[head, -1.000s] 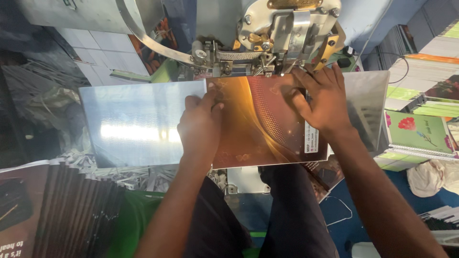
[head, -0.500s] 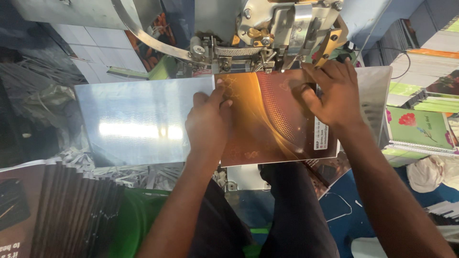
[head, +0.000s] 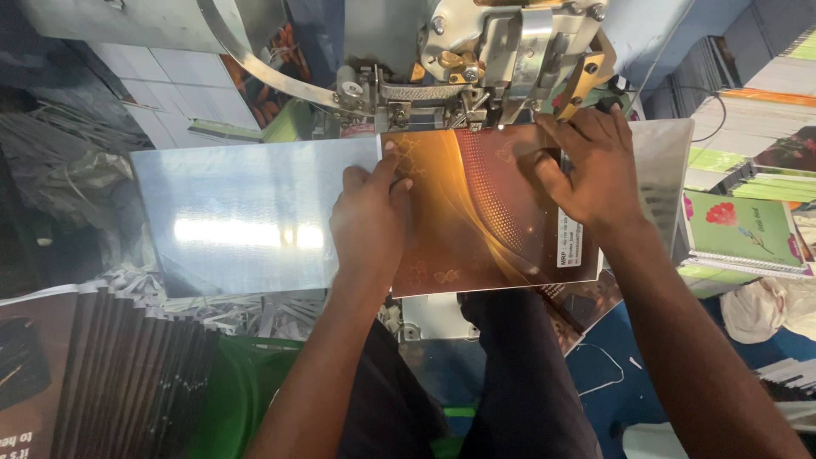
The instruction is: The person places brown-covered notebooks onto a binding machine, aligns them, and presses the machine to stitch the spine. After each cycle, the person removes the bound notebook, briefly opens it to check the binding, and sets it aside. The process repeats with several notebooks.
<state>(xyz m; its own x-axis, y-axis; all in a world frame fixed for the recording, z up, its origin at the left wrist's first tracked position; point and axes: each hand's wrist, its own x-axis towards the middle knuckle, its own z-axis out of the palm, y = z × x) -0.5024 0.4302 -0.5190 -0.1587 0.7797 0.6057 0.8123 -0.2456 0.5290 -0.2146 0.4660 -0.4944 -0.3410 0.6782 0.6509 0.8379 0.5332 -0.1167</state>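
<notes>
Brown booklet (head: 501,212) lay flat on surface (head: 238,212), far edge under stitching head (head: 476,76) — left hand (head: 370,225) and right hand (head: 595,170) pressed spread on cover.

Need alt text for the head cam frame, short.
Both hands press a brown-orange booklet flat on a shiny metal table, its top edge under a stitching machine head: left hand on the cover, right hand near the machine.
</notes>
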